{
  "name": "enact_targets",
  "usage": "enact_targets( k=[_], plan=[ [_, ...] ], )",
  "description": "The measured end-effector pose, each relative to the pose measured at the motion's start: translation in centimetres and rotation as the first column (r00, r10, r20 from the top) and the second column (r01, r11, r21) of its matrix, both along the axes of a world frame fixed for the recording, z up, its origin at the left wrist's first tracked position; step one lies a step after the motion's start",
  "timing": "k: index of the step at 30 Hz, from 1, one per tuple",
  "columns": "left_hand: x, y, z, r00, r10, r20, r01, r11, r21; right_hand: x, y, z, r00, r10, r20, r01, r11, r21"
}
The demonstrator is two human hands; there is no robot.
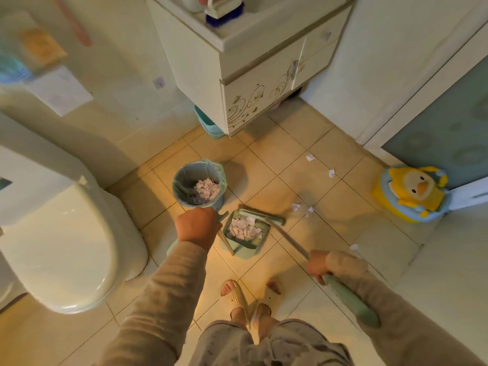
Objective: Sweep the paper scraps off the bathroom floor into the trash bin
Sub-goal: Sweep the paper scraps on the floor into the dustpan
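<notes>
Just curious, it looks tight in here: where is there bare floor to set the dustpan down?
Bare tiles lie between the bin and the cabinet, and between the toilet and the left hand. It is crowded around the dustpan and broom; scraps dot the floor toward the duck potty.

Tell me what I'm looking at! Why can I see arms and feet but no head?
The camera sits on the person's head and looks down, so you see what they see: their own arms and feet in slippers. It is a bathroom. The left hand grips the handle of a dustpan that stands on the floor, full of paper scraps. The right hand holds a broom, whose head rests at the dustpan's edge. Just beyond is the trash bin, already holding scraps. A few loose scraps are still on the tiles. The toilet is on the left, and a yellow duck potty on the right.
</notes>
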State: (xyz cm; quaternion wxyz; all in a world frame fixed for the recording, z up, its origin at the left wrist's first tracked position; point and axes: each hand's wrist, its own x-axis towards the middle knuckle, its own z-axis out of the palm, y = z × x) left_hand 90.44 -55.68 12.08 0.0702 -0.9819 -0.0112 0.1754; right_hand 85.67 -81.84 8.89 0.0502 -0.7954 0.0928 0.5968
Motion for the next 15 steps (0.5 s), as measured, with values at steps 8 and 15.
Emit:
enact_targets(
  k=[8,15],
  plan=[
    [-0.9,0.1,-0.3,0.997,-0.023,0.07,0.027,0.998,-0.059,-4.5,-2.6,1.0,0.903,-0.424,-0.074,0.429,0.878,0.212],
    [0.0,1.8,-0.2,0.992,-0.105,0.074,0.11,0.991,-0.07,-6.6,-5.3,0.8,0.763,-0.642,-0.076,0.635,0.722,0.275]
  ],
)
